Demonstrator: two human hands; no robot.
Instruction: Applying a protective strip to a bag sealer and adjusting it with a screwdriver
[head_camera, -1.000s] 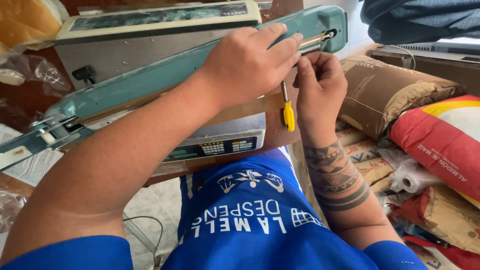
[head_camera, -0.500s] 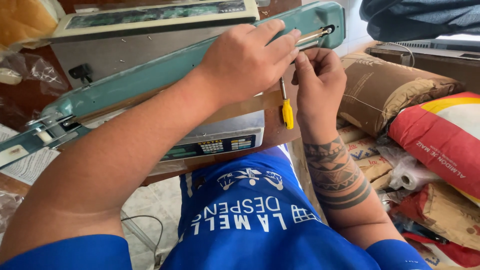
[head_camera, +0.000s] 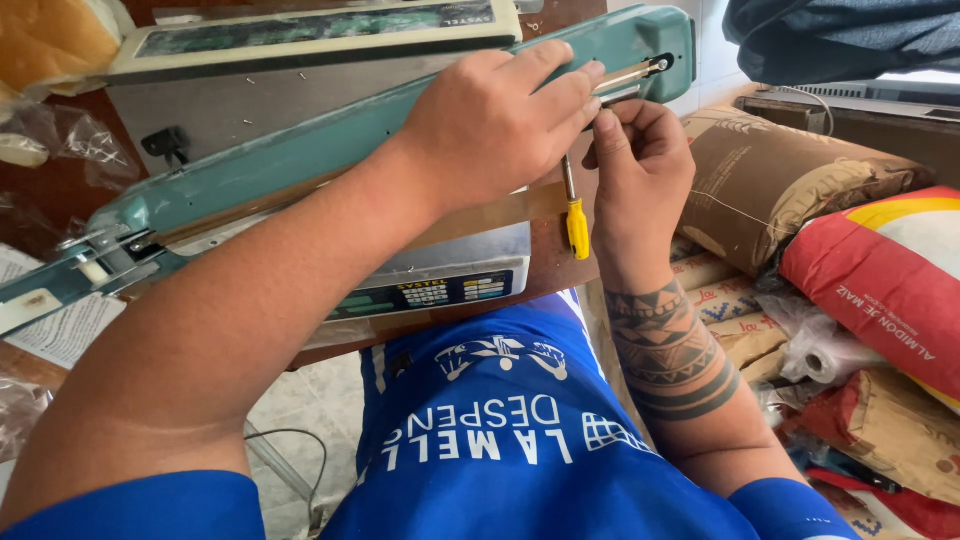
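A long teal sealing machine arm (head_camera: 300, 165) runs from lower left up to the upper right. My left hand (head_camera: 495, 125) lies over that arm near its far end, fingers pressing down on it. My right hand (head_camera: 640, 175) is just under the arm's end and grips a small screwdriver (head_camera: 577, 225) with a yellow handle that hangs downward; its tip is hidden between my fingers. A thin metal strip (head_camera: 630, 75) shows at the arm's end.
A weighing scale with a steel pan (head_camera: 300, 90) and a keypad front (head_camera: 440, 292) stands behind and under the arm. Brown paper sacks (head_camera: 780, 180) and a red and white sack (head_camera: 880, 270) are piled at right. Clear bags (head_camera: 60, 150) lie at left.
Both hands stay at the arm's end with only slight finger shifts; the yellow-handled screwdriver hangs in the same place.
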